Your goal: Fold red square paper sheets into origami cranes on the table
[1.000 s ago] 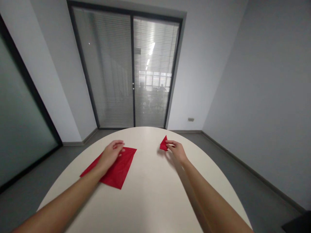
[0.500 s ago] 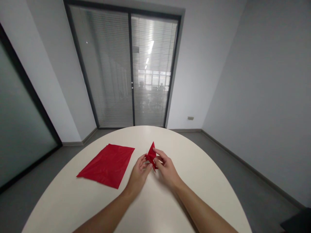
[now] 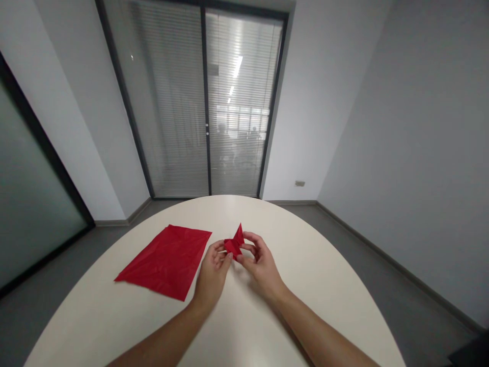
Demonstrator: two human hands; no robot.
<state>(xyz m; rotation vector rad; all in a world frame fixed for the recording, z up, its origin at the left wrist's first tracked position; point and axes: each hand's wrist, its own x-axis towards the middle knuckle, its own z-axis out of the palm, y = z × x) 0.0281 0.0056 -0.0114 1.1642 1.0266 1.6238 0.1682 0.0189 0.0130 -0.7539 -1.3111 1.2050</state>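
A small red folded paper figure [image 3: 234,245], with a pointed tip standing up, is held between both hands above the table. My left hand [image 3: 214,270] pinches its left and lower side between thumb and fingers. At its right side, my right hand [image 3: 260,261] grips it with the thumb below and the curled fingers above. Parts of the folds are hidden behind the fingertips. To the left of my left hand lies a flat, creased red sheet of paper [image 3: 168,261], apart from the hands.
The round cream table [image 3: 328,300] carries the sheet and lies beneath my forearms. Beyond its far edge stand glass doors with blinds [image 3: 175,112]. Pale walls [image 3: 412,137] rise on the right, and a dark object [image 3: 471,351] shows at the lower right corner.
The folded paper has turned in my hands and shows a broader face towards the left. My left hand has shifted slightly left, and the right fingers have changed their grip. The view has tilted down slightly.
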